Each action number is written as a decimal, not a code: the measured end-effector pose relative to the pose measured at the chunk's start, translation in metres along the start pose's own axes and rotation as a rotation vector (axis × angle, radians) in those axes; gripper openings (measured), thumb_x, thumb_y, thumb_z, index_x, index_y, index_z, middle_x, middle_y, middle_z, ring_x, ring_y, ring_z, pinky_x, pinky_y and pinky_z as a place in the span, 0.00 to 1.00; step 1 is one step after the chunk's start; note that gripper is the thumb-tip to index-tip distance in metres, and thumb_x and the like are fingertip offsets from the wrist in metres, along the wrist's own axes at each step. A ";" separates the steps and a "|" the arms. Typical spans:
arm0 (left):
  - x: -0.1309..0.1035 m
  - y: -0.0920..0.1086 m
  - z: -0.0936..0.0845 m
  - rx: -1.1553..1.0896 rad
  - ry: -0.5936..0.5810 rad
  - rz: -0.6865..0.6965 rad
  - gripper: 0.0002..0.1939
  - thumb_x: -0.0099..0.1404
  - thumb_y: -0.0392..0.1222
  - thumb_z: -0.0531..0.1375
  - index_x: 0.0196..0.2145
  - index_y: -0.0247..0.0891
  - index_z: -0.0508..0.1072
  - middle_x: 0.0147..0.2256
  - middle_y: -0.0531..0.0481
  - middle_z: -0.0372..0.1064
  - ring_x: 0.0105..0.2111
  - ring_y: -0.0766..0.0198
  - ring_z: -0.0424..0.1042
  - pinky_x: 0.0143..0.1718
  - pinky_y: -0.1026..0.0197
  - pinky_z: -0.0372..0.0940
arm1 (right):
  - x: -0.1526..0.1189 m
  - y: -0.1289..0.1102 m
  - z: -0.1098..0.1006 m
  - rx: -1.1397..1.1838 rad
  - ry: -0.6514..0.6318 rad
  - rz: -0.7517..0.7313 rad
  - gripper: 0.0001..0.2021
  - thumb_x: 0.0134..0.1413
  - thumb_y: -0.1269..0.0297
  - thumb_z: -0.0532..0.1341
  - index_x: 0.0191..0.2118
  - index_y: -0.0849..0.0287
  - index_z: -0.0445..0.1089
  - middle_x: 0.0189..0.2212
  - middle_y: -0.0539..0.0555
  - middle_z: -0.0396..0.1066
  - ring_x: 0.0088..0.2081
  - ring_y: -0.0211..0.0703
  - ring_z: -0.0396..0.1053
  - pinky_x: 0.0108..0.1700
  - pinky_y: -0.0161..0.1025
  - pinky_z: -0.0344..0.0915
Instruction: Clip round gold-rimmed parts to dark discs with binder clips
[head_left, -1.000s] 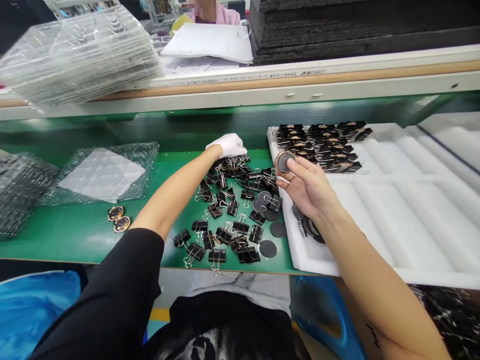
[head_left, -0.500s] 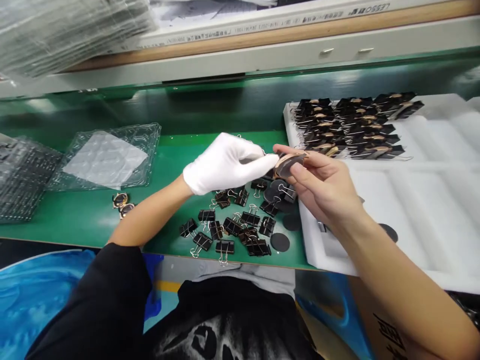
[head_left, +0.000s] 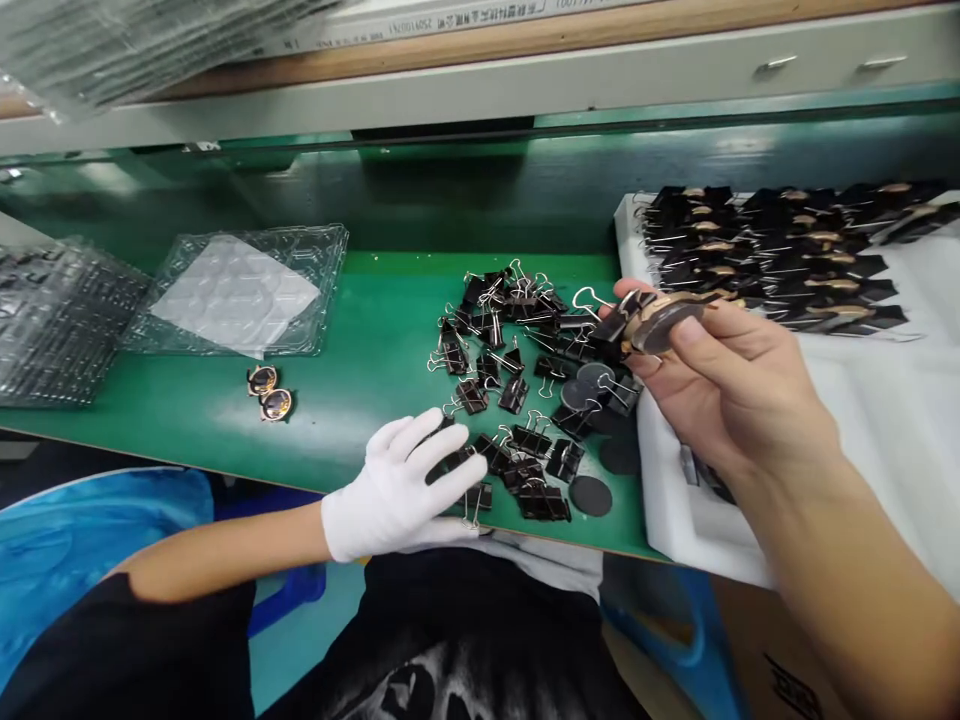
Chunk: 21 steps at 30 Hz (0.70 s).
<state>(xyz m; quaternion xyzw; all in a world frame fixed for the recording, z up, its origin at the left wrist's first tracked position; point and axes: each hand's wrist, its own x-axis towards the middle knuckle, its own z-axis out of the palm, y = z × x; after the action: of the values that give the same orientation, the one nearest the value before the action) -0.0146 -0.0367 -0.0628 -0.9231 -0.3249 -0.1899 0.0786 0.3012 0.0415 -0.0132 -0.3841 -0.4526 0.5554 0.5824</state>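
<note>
My left hand (head_left: 409, 485), in a white glove, is low over the near side of the pile of black binder clips (head_left: 487, 370), fingers spread, touching or just above some clips. At the right, my bare right hand (head_left: 720, 380) grips a gold-rimmed round part (head_left: 664, 322) with a dark disc against it. One black binder clip (head_left: 619, 318) is fixed on that part's left side, its wire handle sticking out. Loose dark discs (head_left: 591, 495) lie beside the pile. Two gold-rimmed parts (head_left: 276, 403) rest on the green table, left of the pile.
A white foam tray (head_left: 660, 515) at the right holds rows of clipped parts (head_left: 802, 255). A clear plastic tray (head_left: 330, 270) with a white sheet lies at the back left, beside stacked clear trays (head_left: 67, 330). A ledge (head_left: 585, 85) crosses the back.
My left hand has left the gold part and moved down toward the near clips, its fingers now spread. A clip now shows on the part in my right hand. The view has shifted.
</note>
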 end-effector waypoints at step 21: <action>0.155 -0.044 -0.031 -0.499 -0.147 -0.344 0.21 0.68 0.61 0.58 0.41 0.39 0.75 0.29 0.53 0.75 0.28 0.64 0.71 0.30 0.61 0.60 | -0.001 0.005 -0.006 -0.105 -0.264 -0.018 0.05 0.60 0.61 0.73 0.41 0.50 0.84 0.54 0.56 0.79 0.54 0.50 0.77 0.53 0.42 0.76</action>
<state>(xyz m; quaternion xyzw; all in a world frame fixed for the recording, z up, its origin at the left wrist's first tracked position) 0.0593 0.0777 0.0285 -0.8566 -0.4246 -0.2072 -0.2076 0.3050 0.0412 -0.0200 -0.3337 -0.5572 0.5714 0.5017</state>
